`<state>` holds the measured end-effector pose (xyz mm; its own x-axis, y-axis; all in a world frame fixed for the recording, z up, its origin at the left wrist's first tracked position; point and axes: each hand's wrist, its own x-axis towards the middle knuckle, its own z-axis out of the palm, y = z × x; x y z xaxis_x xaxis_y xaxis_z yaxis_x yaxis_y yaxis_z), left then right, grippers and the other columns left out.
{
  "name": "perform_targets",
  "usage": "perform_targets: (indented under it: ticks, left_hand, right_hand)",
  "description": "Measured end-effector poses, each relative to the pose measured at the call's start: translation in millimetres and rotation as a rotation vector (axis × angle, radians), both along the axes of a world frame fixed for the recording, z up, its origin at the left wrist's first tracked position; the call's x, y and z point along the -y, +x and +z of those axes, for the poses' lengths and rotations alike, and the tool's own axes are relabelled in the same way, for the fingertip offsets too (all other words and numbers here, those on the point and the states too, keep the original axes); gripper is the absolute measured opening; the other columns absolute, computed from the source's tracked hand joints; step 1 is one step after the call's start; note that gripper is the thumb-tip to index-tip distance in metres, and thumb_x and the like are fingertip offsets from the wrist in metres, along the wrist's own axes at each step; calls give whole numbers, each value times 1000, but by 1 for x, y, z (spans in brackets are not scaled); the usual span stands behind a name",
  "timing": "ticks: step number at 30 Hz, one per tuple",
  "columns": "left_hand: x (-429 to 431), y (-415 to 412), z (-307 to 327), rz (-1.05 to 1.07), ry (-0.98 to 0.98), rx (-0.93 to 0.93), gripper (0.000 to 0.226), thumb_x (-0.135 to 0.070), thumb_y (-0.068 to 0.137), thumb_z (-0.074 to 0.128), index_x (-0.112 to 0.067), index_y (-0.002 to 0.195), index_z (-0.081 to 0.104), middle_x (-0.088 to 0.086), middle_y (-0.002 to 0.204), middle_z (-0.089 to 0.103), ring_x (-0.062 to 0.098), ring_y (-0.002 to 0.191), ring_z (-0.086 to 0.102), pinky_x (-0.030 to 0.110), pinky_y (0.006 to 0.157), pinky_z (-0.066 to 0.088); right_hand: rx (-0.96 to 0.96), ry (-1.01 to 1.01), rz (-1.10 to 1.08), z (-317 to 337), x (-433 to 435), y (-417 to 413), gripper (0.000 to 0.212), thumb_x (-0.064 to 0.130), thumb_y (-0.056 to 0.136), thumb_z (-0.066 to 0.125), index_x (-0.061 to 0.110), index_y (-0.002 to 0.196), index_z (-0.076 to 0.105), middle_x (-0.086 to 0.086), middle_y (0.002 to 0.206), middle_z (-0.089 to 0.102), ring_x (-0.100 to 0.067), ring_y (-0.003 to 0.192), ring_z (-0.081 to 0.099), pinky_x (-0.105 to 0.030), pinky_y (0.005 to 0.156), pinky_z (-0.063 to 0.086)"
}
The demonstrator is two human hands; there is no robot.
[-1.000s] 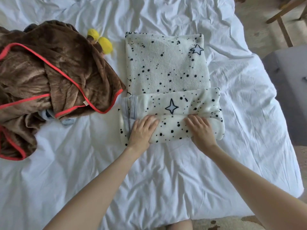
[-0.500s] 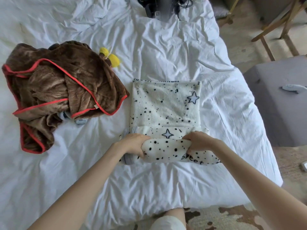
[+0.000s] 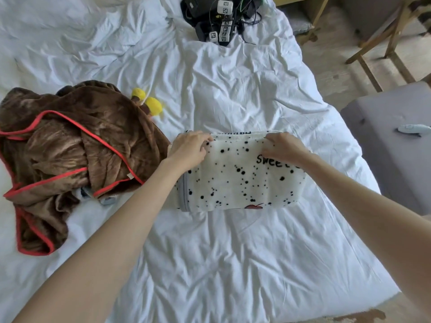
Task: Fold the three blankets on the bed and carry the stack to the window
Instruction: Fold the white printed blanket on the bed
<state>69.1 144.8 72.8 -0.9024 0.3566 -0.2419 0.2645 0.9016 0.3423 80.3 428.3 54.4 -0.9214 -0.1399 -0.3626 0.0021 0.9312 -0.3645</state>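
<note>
A white blanket with black specks lies folded in a compact rectangle on the white bed sheet, with the word "Sweet" showing on top. My left hand grips its far left corner and my right hand grips its far right edge. A brown blanket with red trim lies crumpled at the left of the bed. A bit of pale blue fabric peeks out from under the brown one. Yellow pompoms stick out behind it.
A tangle of black devices, cables and tagged white cubes lies at the head of the bed. A grey upholstered seat with a small pale blue object stands right of the bed. Wooden chair legs stand beyond it.
Both hands lifted the near edge of the speckled blanket and carried it over to the far edge, halving the blanket's depth. The view also tilted up toward the head of the bed.
</note>
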Motion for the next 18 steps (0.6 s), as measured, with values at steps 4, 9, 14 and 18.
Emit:
perform_targets:
  ticks: [4,9,14,18]
  left_hand:
    - [5,5,-34,13,-1,9,44,-19,98,47,-20,142,46,0,148,45,23,137,37,40,112,29]
    - [13,9,-62,50,50,-138,47,-21,101,44,-14,148,39,7,156,34,24,145,29,40,118,22]
    - [-19,15,-81,16,55,-270,53,-22,100,37,-10,151,33,8,161,25,23,149,23,41,123,13]
    - [-38,15,-121,-63,-64,-274,56,-30,102,27,-14,155,21,5,163,16,21,151,12,48,120,18]
  right_hand:
    - [-60,-3,-72,-17,14,-27,25,21,85,59,11,68,44,-3,61,46,-27,69,51,-25,51,25]
    - [-169,36,-137,-29,16,-57,10,15,86,57,14,94,62,-4,89,65,-31,94,58,-30,72,33]
    - [-571,-25,-179,-53,48,-21,32,11,90,54,9,123,55,-7,125,58,-24,115,54,-34,101,39]
    - [-485,83,37,-99,70,17,51,25,101,36,10,150,31,-8,158,28,-21,147,24,-42,121,19]
